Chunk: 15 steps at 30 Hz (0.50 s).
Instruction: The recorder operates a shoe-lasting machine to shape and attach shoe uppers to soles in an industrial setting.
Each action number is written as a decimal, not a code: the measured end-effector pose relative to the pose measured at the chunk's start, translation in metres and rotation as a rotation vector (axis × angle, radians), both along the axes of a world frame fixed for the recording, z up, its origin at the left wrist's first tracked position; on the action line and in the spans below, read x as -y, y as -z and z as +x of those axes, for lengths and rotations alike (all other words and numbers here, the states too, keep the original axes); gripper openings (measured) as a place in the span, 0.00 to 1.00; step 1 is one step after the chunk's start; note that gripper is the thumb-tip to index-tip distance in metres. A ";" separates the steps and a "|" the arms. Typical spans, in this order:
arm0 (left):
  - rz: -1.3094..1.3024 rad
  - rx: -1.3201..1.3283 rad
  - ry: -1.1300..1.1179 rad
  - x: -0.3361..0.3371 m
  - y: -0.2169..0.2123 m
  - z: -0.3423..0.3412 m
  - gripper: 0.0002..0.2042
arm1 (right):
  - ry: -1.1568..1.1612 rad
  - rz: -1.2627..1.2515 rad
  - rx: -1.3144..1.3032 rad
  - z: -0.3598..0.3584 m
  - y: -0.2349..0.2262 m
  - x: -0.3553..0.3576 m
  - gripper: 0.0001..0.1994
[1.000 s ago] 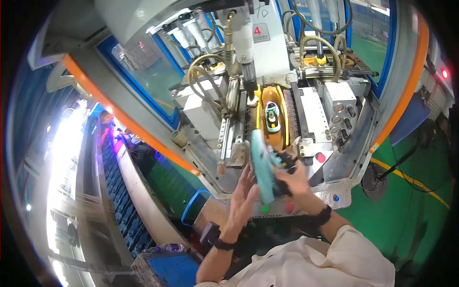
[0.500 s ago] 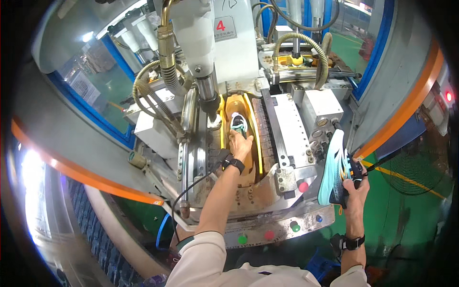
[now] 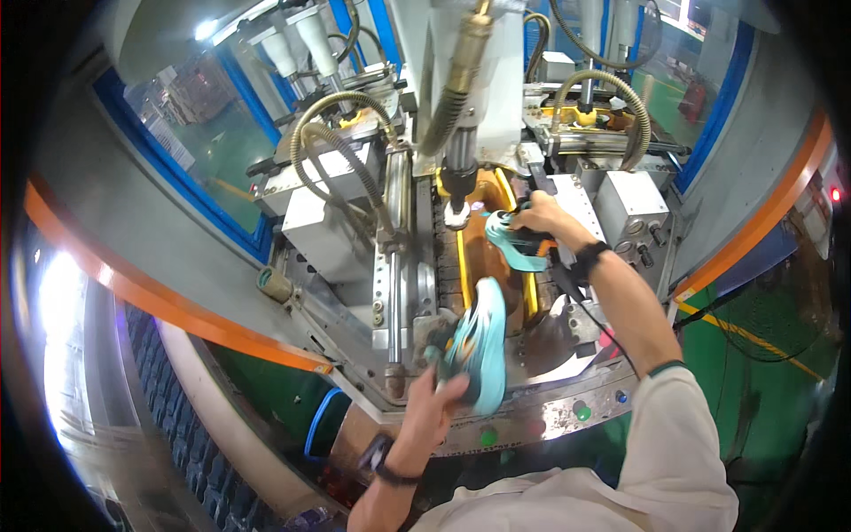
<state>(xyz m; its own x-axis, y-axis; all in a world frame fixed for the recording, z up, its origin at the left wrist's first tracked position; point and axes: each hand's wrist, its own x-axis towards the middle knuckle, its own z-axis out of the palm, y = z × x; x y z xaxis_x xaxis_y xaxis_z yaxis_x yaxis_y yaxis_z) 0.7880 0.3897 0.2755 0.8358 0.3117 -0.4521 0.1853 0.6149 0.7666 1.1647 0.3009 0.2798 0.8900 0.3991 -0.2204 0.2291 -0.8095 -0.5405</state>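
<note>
Both of the person's bare hands are occupied, one shoe in each. The left grip (image 3: 430, 401) is closed around the dark upper of the nearer shoe (image 3: 489, 341), which is held over the front edge of the machine with its teal sole turned toward the right and one end pointing up and away from the person. The right grip (image 3: 542, 218) reaches farther in and is closed on the dark part of the farther shoe (image 3: 525, 261), its teal sole tilted down toward the left, above the right side of the brown bed (image 3: 481, 259); whether this shoe touches the bed cannot be told. The two shoes are apart, and some blur softens the left hand and its shoe. Yellow strips (image 3: 464, 270) run along both sides of the bed, and a metal rod (image 3: 459, 164) with a whitish tip (image 3: 456, 215) stands over its left side, to the left of the farther shoe. Dark bands (image 3: 588, 260) circle both wrists, and a dark cable (image 3: 606, 330) hangs by the right forearm. Along the machine's front panel (image 3: 556, 417) sit green buttons (image 3: 487, 437) and a blue button (image 3: 622, 396), nearer the person than the bed.
</note>
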 end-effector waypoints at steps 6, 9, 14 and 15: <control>0.165 -0.158 -0.519 0.028 -0.045 -0.163 0.12 | -0.002 0.026 0.311 -0.019 0.110 -0.085 0.22; 0.140 -0.184 -0.786 0.053 -0.037 -0.212 0.05 | 0.096 0.026 0.360 -0.028 0.117 -0.092 0.31; 1.062 -0.448 -0.729 0.100 0.008 -0.259 0.06 | -0.077 0.183 0.613 -0.071 0.109 -0.073 0.33; 1.068 -0.451 -0.724 0.106 0.015 -0.262 0.06 | -0.155 0.309 0.825 -0.094 0.109 -0.058 0.30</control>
<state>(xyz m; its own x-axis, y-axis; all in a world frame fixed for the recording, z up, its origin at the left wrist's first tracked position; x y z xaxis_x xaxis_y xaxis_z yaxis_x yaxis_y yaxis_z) 0.5260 0.2838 0.2604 0.1837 0.9784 0.0950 0.4360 -0.1677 0.8842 1.0710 0.3584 0.1709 0.6491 0.4637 0.6031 0.7361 -0.5829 -0.3442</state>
